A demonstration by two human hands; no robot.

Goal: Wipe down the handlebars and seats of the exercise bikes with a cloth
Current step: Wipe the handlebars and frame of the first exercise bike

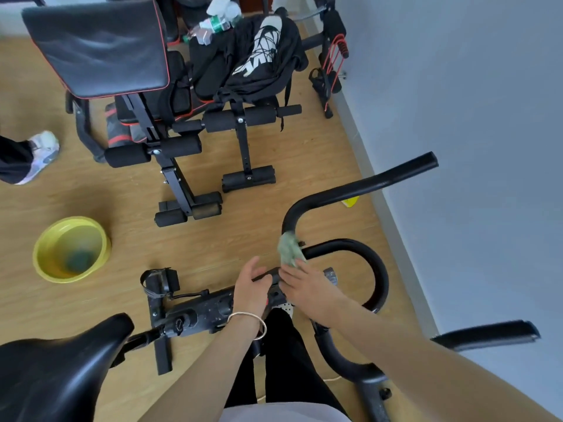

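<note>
I stand over a black exercise bike. Its curved handlebars (350, 190) loop out to the right near the wall. My right hand (307, 284) holds a pale green cloth (289, 249) against the handlebar where the bars meet the centre. My left hand (251, 287) rests open on the bike's centre console, fingers relaxed. The black bike seat (58, 360) fills the lower left corner.
A yellow basin (71, 249) with water and a dark cloth stands on the wooden floor to the left. A black weight bench (97, 47) carrying a black bag (249, 59) stands ahead. A person's shoe (42, 153) is at the far left. The wall (472, 102) runs close on the right.
</note>
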